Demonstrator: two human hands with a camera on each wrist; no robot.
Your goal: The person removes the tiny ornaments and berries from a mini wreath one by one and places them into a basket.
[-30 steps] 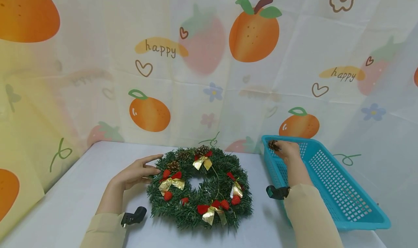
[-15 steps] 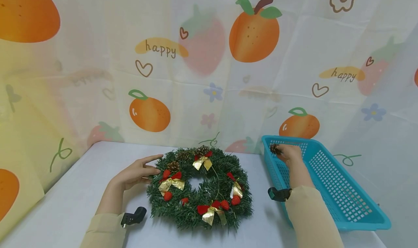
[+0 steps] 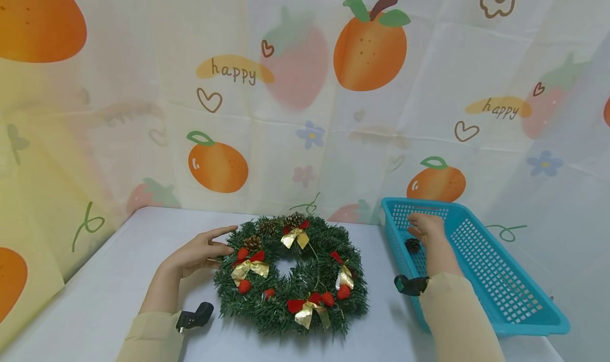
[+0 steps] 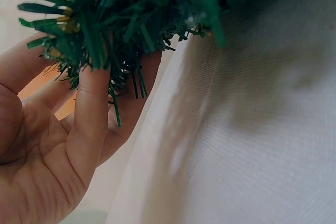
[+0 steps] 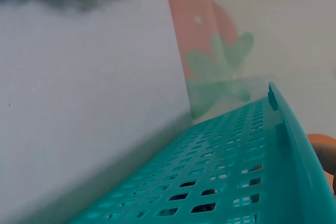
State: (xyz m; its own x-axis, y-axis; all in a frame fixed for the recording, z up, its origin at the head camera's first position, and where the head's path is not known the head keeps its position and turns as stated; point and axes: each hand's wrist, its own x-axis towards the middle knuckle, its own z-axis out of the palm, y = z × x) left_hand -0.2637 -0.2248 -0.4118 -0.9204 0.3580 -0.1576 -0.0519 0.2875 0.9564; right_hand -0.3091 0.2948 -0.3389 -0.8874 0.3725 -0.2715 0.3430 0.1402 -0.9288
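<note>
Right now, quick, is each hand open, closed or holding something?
Left hand: open, touching the Christmas wreath.
Right hand: open, holding nothing, near the pinecone in the plastic basket.

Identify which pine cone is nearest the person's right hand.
The pine cone inside the blue basket, beside the right hand; the other visible pine cones sit on the green wreath.
</note>
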